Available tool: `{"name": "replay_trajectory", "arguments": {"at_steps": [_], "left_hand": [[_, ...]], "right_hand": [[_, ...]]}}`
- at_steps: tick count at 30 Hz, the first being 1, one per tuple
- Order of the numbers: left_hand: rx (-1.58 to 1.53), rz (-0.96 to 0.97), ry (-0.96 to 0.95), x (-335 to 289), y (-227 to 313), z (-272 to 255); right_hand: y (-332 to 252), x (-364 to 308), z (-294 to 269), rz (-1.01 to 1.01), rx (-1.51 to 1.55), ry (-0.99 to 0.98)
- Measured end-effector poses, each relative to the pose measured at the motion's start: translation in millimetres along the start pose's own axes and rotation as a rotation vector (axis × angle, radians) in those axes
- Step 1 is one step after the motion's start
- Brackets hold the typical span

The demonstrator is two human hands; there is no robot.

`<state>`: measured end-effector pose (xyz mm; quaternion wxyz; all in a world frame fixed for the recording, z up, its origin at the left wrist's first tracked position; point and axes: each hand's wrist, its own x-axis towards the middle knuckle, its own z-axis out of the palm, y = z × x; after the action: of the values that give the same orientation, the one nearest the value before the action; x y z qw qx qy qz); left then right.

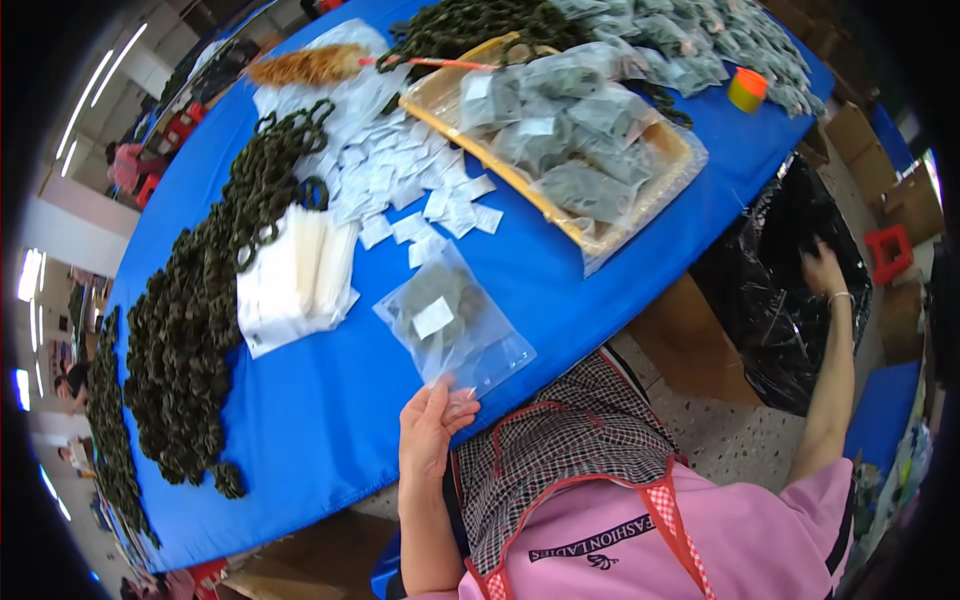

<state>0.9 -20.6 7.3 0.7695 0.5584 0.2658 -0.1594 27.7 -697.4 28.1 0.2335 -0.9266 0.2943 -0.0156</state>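
My left hand [436, 420] pinches the lower edge of a clear plastic bag [492, 345] at the table's near edge. Inside this bag lie something dark green and a small white packet [433, 318]. Far to the right, my right hand [824, 270] is held out above a box lined with black plastic [760, 290]. Its fingers look spread, slightly blurred, and I see nothing in them. Beyond the bag is a scatter of small white packets [385, 165]. To its left sits a stack of frosted empty bags [300, 280].
Dark green ring-shaped bands [180, 350] are heaped along the blue table [310, 420]. A yellow tray [500, 175] holds several filled bags [590, 190]; more bags [700, 40] pile up behind. A yellow-orange cup [747, 90], a feathery duster [305, 66] and a red stool [888, 253] are around.
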Motion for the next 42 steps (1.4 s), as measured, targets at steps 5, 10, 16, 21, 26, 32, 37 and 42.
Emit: {"name": "replay_trajectory", "arguments": {"at_steps": [5, 10, 16, 21, 26, 32, 37, 42], "left_hand": [[0.53, 0.51, 0.335, -14, 14, -16], [1.492, 1.181, 0.358, 3, 21, -10], [1.153, 1.201, 0.245, 16, 2, -10], [0.854, 0.767, 0.417, 9, -6, -7], [0.865, 0.542, 0.486, 7, 0, 4], [1.094, 0.535, 0.683, 15, -1, 14], [1.203, 0.467, 0.784, 22, 6, 19], [1.159, 0.448, 0.754, 22, 7, 20]], "right_hand": [[-53, -70, 42, -0.157, -0.62, 0.57], [-275, -171, 159, -1.532, -0.081, 0.084], [-366, -200, 221, -1.774, 0.532, -0.231], [-372, -233, 243, -0.918, 0.87, -0.464], [-382, -242, 261, -0.863, 0.712, -0.163], [-395, -238, 264, -0.82, 0.406, -0.049], [-392, -225, 247, -0.754, 0.317, -0.051], [-391, -240, 235, -0.708, 0.719, -0.616]]}}
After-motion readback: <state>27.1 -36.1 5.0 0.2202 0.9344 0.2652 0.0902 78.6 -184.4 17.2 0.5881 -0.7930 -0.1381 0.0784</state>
